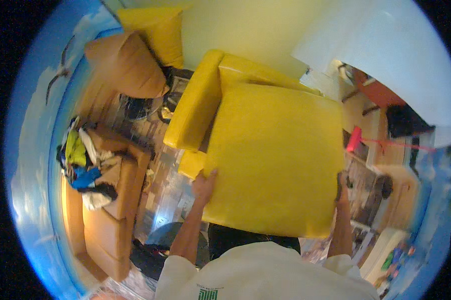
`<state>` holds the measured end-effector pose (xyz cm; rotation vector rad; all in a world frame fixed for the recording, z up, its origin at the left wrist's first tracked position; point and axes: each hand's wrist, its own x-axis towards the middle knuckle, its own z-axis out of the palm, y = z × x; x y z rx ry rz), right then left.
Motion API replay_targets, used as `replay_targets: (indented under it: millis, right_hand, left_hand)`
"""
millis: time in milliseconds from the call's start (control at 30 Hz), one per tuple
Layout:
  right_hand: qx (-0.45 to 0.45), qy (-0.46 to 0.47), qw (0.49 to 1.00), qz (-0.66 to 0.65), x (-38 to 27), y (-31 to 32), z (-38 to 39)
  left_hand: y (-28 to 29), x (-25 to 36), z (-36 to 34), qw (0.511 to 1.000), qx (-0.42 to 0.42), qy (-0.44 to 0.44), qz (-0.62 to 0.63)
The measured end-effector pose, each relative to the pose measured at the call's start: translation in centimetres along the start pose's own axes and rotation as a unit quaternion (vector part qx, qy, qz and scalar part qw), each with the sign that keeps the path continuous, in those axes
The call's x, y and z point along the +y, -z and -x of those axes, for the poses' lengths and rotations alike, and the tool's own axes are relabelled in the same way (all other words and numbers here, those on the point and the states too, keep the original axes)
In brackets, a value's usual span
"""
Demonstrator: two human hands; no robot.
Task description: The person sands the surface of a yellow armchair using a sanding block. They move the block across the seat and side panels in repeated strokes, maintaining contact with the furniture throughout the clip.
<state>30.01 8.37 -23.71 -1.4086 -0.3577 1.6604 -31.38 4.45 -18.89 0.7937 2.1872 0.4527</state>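
Observation:
A large square yellow seat cushion (275,160) fills the middle of the view, held by its two sides in front of my body. My left hand (204,187) grips its near left edge, with the thumb lying on top and the other fingers hidden. At the opposite edge, my right hand (342,186) is closed on the cushion, its fingers mostly out of sight. The far part of the cushion lies over a yellow sofa (193,110), whose left armrest and backrest show beyond it. How far it rests on the seat is hidden.
On the left stands a tan sofa (103,230) with a heap of clothes (80,160) on it. A brown cushion (128,65) and a yellow cushion (158,35) lean at the back left. A pink broom-like tool (354,140) is on the right, near a dark round object (384,186).

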Motion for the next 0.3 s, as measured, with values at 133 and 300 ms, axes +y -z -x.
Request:
replay_targets:
  millis: [133, 300]
  right_hand:
    - [0.012, -0.02, 0.999, 0.023, 8.4, -7.3, 1.4]
    - [0.07, -0.106, 0.992, 0.003, 13.1, -17.6, 6.3]
  left_hand:
    - [7.9, -5.9, -3.0, 0.999, 0.003, 0.029, -0.045]
    - [13.5, -8.2, -9.2, 0.995, -0.046, 0.031, -0.086]
